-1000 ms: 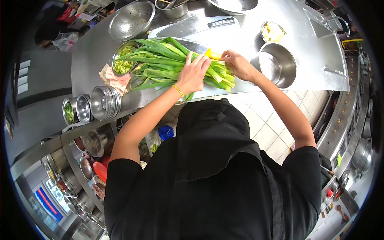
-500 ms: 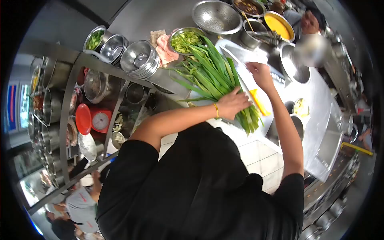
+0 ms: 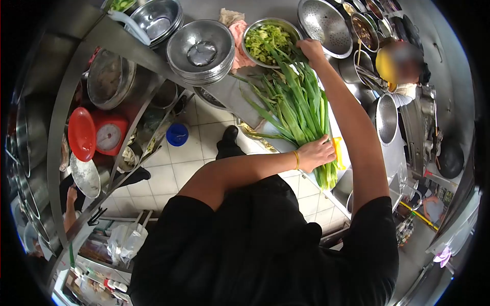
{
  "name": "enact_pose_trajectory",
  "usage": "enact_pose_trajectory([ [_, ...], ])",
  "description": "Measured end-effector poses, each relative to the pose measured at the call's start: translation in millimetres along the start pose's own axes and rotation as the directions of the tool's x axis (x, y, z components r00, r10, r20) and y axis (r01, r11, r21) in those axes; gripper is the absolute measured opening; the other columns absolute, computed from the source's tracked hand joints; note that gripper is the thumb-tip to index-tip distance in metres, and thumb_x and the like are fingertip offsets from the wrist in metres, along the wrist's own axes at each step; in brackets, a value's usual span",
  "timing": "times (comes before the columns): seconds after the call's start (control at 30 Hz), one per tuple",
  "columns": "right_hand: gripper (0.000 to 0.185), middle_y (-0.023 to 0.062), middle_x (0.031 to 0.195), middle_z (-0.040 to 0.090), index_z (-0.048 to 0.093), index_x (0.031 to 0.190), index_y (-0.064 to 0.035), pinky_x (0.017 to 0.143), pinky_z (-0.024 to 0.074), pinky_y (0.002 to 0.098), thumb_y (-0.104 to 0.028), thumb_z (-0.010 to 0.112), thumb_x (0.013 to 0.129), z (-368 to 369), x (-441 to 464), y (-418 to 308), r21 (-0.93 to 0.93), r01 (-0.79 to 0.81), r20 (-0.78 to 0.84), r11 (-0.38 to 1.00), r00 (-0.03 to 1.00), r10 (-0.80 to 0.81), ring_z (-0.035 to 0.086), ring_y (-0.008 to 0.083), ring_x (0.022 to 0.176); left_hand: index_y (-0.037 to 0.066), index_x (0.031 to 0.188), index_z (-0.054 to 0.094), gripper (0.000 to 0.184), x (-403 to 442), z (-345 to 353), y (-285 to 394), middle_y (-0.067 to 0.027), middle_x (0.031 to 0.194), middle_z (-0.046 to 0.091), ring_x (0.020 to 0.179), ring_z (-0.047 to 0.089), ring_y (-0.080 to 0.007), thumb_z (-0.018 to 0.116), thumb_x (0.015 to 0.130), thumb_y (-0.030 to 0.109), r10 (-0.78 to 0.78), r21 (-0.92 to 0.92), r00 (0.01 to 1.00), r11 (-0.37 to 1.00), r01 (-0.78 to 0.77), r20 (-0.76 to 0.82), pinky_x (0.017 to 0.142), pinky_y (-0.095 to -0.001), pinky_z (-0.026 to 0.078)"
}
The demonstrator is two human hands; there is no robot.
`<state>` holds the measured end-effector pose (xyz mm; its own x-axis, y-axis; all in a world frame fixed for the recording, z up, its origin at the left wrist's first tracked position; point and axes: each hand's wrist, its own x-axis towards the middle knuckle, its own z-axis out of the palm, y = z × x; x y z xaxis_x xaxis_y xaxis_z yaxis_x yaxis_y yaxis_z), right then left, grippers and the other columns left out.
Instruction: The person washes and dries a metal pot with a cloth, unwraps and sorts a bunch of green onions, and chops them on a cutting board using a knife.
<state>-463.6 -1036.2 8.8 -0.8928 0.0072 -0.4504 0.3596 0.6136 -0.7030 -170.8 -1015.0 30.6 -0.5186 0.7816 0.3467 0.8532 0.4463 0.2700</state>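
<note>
A bunch of long, flat-leaved leeks (image 3: 301, 109) lies across the counter, leafy ends away from me and pale stalk ends toward me. My left hand (image 3: 315, 154) is closed over the stalks near the lower end, a yellow band at its wrist. Farther off, my right hand (image 3: 310, 50) has its fingers curled around leaf tips at the far end; the grip is partly hidden. Just left of it stands a steel bowl (image 3: 245, 50) of chopped greens. A yellow-orange object (image 3: 337, 153) shows beside the left fingers, mostly covered. The white board under the bunch is largely hidden.
Stacked steel bowls (image 3: 201, 48) and a pink cloth (image 3: 238, 43) are at the back left. A colander (image 3: 326, 25) stands behind my right hand. Below the counter are a red scale (image 3: 109, 133) and a blue tub (image 3: 177, 134). Another person (image 3: 403, 64) is across the counter.
My right hand has moved away from me, from beside the board to the leaf tips near the chopped-greens bowl. My left hand stays on the stalks. The camera view has shifted.
</note>
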Motion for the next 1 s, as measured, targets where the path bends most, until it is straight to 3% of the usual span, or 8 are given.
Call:
enact_pose_trajectory([
  [0.17, 0.028, 0.0209, 0.085, 0.069, 0.072, 0.083, -0.0010, 0.077, 0.0520, 0.0404, -0.025, 0.067, 0.069, -13, -40, -40, -0.312, 0.297, -0.142, 0.903, 0.925, -0.353, 0.067, 0.0328, 0.083, 0.009, 0.126, 0.052, 0.070, 3, -8, -1, -0.0086, 0.115, 0.053, 0.114, 0.047, -0.0260, 0.074, 0.063, 0.030, 0.021, -0.035, 0.999, 0.999, -0.019, 0.034, 0.107, -0.0501, 0.027],
  [0.4, 0.016, 0.0160, 0.083, 0.067, 0.066, 0.089, 0.0007, 0.067, 0.0515, 0.0397, -0.008, 0.061, 0.077, -163, -115, 10, 0.519, 0.423, -0.382, 0.742, 0.892, -0.241, 0.064, 0.0274, 0.073, 0.009, 0.128, 0.052, 0.068, 19, -11, 10, -0.0088, 0.111, 0.054, 0.117, 0.046, -0.0242, 0.068, 0.063, 0.016, 0.049, 0.012, 0.984, 0.999, -0.052, 0.169, 0.106, -0.0478, 0.027],
  [0.5, 0.023, 0.0160, 0.102, 0.065, 0.058, 0.111, 0.0013, 0.075, 0.0558, 0.0381, -0.012, 0.054, 0.092, -283, -148, 146, 0.880, 0.445, -0.260, 0.169, 0.747, -0.612, 0.066, 0.0262, 0.082, 0.008, 0.125, 0.050, 0.069, 22, -10, 16, -0.0093, 0.120, 0.052, 0.126, 0.043, -0.0258, 0.066, 0.058, 0.004, 0.001, -0.005, 0.982, 1.000, 0.000, 0.190, 0.108, -0.0489, 0.024],
  [0.53, 0.030, 0.0152, 0.103, 0.065, 0.051, 0.120, 0.0025, 0.078, 0.0565, 0.0392, -0.013, 0.051, 0.095, -344, -157, 207, 0.736, 0.582, -0.235, 0.348, 0.700, -0.674, 0.066, 0.0246, 0.085, 0.008, 0.125, 0.050, 0.069, 24, -10, 18, -0.0093, 0.120, 0.052, 0.126, 0.043, -0.0258, 0.066, 0.058, 0.004, 0.037, 0.004, 0.980, 0.999, -0.039, 0.197, 0.108, -0.0489, 0.024],
  [0.6, 0.053, 0.0197, 0.110, 0.063, 0.048, 0.130, -0.0029, 0.074, 0.0584, 0.0364, -0.028, 0.068, 0.088, -435, -214, 295, 0.208, 0.313, -0.510, 0.927, 0.843, -0.170, 0.067, 0.0288, 0.089, 0.008, 0.125, 0.050, 0.070, 27, -11, 22, -0.0094, 0.124, 0.052, 0.128, 0.042, -0.0265, 0.064, 0.057, 0.000, -0.047, -0.025, 0.972, 0.998, 0.054, 0.231, 0.108, -0.0493, 0.023],
  [0.63, 0.020, 0.0103, 0.090, 0.061, 0.060, 0.099, -0.0003, 0.068, 0.0549, 0.0338, -0.016, 0.062, 0.086, -442, -306, 303, 0.563, 0.452, -0.574, 0.692, 0.817, -0.066, 0.063, 0.0185, 0.076, 0.008, 0.125, 0.050, 0.070, 32, -11, 24, -0.0094, 0.124, 0.052, 0.128, 0.042, -0.0265, 0.064, 0.057, 0.000, -0.033, -0.015, 0.971, 0.999, 0.037, 0.237, 0.108, -0.0493, 0.023],
  [0.87, 0.042, 0.0261, 0.114, 0.057, 0.042, 0.120, 0.0183, 0.084, 0.0604, 0.0454, 0.003, 0.048, 0.081, -463, -411, 565, 0.778, 0.199, -0.593, 0.596, 0.546, 0.591, 0.065, 0.0357, 0.099, 0.009, 0.124, 0.052, 0.071, 29, -7, 33, -0.0096, 0.125, 0.053, 0.128, 0.043, -0.0271, 0.061, 0.055, -0.002, -0.092, 0.035, 0.974, 0.996, 0.087, 0.208, 0.108, -0.0494, 0.023],
  [1.0, 0.053, 0.0361, 0.114, 0.056, 0.029, 0.129, 0.0198, 0.086, 0.0576, 0.0431, -0.011, 0.054, 0.094, -401, -418, 650, 0.907, 0.238, -0.384, 0.347, 0.805, 0.453, 0.065, 0.0417, 0.096, 0.010, 0.124, 0.050, 0.069, 33, -14, 40, -0.0079, 0.125, 0.052, 0.128, 0.043, -0.0256, 0.062, 0.057, -0.002, -0.137, 0.121, 0.955, 0.987, 0.108, 0.262, 0.108, -0.0516, 0.022],
])
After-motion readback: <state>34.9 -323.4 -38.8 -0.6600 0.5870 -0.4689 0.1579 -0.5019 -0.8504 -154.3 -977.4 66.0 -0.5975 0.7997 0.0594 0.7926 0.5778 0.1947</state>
